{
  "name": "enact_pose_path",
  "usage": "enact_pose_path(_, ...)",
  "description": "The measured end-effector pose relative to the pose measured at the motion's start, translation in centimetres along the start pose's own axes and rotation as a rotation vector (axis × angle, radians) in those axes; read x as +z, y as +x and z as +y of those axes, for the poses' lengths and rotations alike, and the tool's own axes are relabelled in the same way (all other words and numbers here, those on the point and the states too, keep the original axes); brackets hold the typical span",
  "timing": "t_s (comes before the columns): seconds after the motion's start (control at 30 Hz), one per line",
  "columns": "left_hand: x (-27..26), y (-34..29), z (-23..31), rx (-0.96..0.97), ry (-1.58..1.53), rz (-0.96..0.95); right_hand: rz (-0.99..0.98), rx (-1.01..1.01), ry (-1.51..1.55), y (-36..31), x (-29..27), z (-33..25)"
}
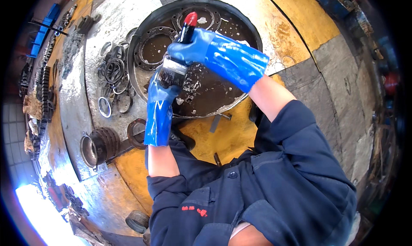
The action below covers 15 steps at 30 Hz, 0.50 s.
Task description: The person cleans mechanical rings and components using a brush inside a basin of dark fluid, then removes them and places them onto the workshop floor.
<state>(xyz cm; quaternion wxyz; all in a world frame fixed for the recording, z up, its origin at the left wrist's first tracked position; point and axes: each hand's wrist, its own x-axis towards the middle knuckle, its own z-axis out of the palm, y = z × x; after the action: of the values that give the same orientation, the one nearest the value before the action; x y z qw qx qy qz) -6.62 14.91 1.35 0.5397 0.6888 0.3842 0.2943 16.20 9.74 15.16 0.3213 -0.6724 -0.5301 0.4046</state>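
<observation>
Both my hands wear long blue rubber gloves over a large round dark basin (134, 81) holding murky liquid. My right hand (191, 48) is closed around a paint brush (187, 33) with a black handle, red tip and pale metal band. The brush's dark bristles lie over my left hand (162, 90), which is just below and looks curled. Whatever that hand holds is hidden by the brush. Two flat metal rings with bolt holes, one at the left (143, 61) and one at the far side (177, 21), lie in the basin.
Several thin rings (113, 70) are heaped left of the basin. A ribbed cylindrical part (103, 145) and a flat ring (136, 132) lie nearer me. A bolt (225, 116) rests by the basin's near edge on yellow flooring. Chains (45, 83) run along the far left.
</observation>
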Motion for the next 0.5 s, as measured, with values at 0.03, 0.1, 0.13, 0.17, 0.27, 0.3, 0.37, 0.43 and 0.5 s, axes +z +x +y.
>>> enact_pose_path(0.03,0.3,0.1,0.2,-0.003,0.005,-0.010,-0.021,0.094,-0.079,0.9,-0.8,0.5)
enact_pose_path(0.1,0.2,0.0,1.3,0.019,0.254,0.078,0.079,0.139,-0.072,0.5,-1.1,0.9)
enact_pose_path(0.13,0.3,-0.6,2.5,-0.072,0.418,0.115,0.074,0.129,0.062,0.6,-1.2,2.0)
enact_pose_path(0.17,1.1,-0.4,3.2,-0.057,0.419,0.094,0.160,0.056,0.158,2.1,-1.2,5.8)
enact_pose_path(0.27,0.7,-0.5,3.2,-0.035,0.177,0.031,0.273,0.087,0.343,4.0,0.3,10.2)
enact_pose_path(0.3,0.4,-0.6,2.9,-0.036,0.196,0.033,0.300,0.095,0.407,3.9,0.8,10.7)
enact_pose_path(0.37,0.1,-0.6,3.1,-0.021,0.145,0.006,0.357,0.098,0.534,3.0,1.5,11.5)
enact_pose_path(0.43,1.0,-1.0,4.1,-0.042,0.107,0.019,0.401,0.136,0.538,2.5,1.9,12.4)
enact_pose_path(0.5,1.4,-0.7,4.0,-0.035,0.026,0.027,0.313,0.392,0.164,3.9,1.1,13.9)
